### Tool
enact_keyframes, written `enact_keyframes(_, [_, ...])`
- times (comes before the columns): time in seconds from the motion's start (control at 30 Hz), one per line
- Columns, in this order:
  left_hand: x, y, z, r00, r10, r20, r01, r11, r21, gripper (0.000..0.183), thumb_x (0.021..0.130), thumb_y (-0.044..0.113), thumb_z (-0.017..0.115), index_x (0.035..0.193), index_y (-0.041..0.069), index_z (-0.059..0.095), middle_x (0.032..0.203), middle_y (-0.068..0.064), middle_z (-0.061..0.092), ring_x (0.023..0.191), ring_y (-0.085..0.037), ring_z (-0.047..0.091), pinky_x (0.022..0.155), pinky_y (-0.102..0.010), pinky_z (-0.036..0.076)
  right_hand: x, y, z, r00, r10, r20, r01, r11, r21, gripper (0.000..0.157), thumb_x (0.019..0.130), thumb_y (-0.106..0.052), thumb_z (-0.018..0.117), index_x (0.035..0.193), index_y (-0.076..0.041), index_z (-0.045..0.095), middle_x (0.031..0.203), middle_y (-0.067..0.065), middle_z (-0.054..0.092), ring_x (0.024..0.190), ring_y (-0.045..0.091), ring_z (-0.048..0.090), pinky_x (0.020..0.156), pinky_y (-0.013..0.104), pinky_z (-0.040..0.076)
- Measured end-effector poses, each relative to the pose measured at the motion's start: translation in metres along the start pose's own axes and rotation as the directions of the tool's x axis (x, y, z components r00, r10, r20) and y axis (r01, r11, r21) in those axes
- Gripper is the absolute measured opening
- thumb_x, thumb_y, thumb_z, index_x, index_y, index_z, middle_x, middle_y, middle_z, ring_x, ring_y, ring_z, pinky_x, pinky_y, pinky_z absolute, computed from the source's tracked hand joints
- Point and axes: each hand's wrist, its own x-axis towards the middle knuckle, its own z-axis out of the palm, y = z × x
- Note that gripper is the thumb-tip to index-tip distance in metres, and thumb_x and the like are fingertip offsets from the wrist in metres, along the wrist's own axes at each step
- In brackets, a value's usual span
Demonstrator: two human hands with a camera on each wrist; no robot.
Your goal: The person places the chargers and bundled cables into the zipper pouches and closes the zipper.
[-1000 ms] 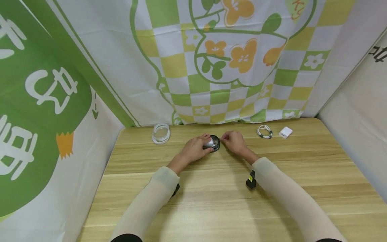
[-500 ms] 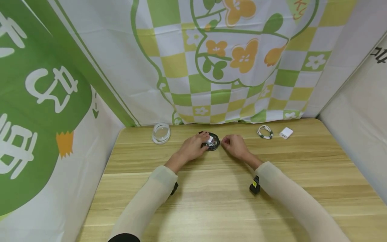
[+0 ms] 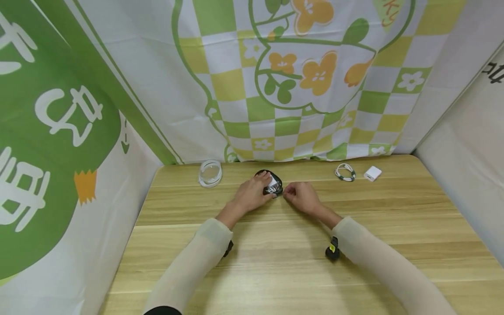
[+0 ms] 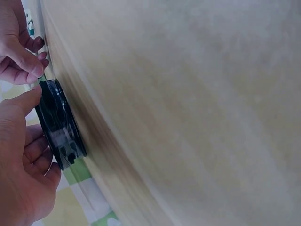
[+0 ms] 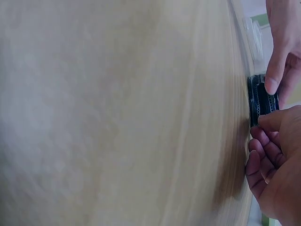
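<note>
A small black oval zip case (image 3: 272,187) with a clear top lies at the back middle of the table, something white showing inside. My left hand (image 3: 250,192) grips it from the left, fingers over the top and thumb at the near edge. At its right edge my right hand (image 3: 303,197) pinches the zipper pull between thumb and forefinger; the fingertips mostly hide the pull. Zipper teeth run along the side of the case (image 5: 257,96) in the right wrist view. Seen from the left wrist, the case (image 4: 60,127) stands between both hands.
A coiled clear-white cable (image 3: 210,174) lies at the back left of the table (image 3: 275,262). Toward the back right are a white cable loop (image 3: 344,171) with dark ties and a white charger block (image 3: 372,173). Printed cloth (image 3: 283,127) hangs along the table's back edge.
The right hand has shifted toward the near side and slightly left along the case's edge. The case has turned and slid a little left under the left hand.
</note>
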Motion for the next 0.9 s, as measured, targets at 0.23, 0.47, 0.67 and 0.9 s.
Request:
enact_keyframes(0.23, [-0.001,-0.003,0.005,1.000,0.008,-0.022,-0.008,1.000,-0.001,0.067,0.101,0.047,0.072,0.152,0.007,0.057,0.163,-0.010,0.046,0.154,-0.027,0.040,0.117,-0.045,0.046,-0.003,-0.010,0.005,1.000,-0.022,0.007,0.022,1.000,0.008,0.007,0.092,-0.008,0.080,0.086,-0.005,0.079,0.077,0.002,0.075,0.069,0.009,0.065,0.064,0.027,0.055])
enact_keyframes(0.47, [-0.001,-0.005,0.005,1.000,0.002,-0.007,-0.003,1.000,-0.023,0.068,0.101,0.046,0.071,0.153,0.007,0.054,0.165,-0.009,0.044,0.155,-0.027,0.039,0.118,-0.046,0.045,-0.001,-0.008,0.005,1.000,-0.012,0.012,0.012,1.000,0.013,0.006,0.093,-0.008,0.079,0.087,-0.007,0.080,0.080,0.001,0.076,0.071,0.008,0.064,0.068,0.029,0.055])
enact_keyframes(0.67, [-0.001,-0.004,0.002,1.000,0.001,0.009,0.000,1.000,-0.015,0.066,0.102,0.046,0.070,0.154,0.008,0.053,0.165,-0.008,0.043,0.155,-0.026,0.039,0.116,-0.048,0.047,0.001,-0.003,0.004,1.000,-0.027,-0.002,0.027,1.000,0.004,0.005,0.093,-0.007,0.079,0.088,-0.007,0.080,0.082,0.003,0.077,0.073,0.012,0.068,0.070,0.033,0.059])
enact_keyframes(0.9, [-0.001,-0.002,0.000,1.000,0.002,0.018,-0.002,1.000,-0.011,0.066,0.102,0.046,0.070,0.154,0.008,0.053,0.165,-0.007,0.043,0.155,-0.026,0.039,0.115,-0.047,0.048,0.005,0.001,-0.001,0.999,-0.021,-0.027,0.021,1.000,-0.001,0.005,0.093,-0.007,0.080,0.088,-0.005,0.080,0.081,0.005,0.077,0.073,0.015,0.069,0.070,0.036,0.059])
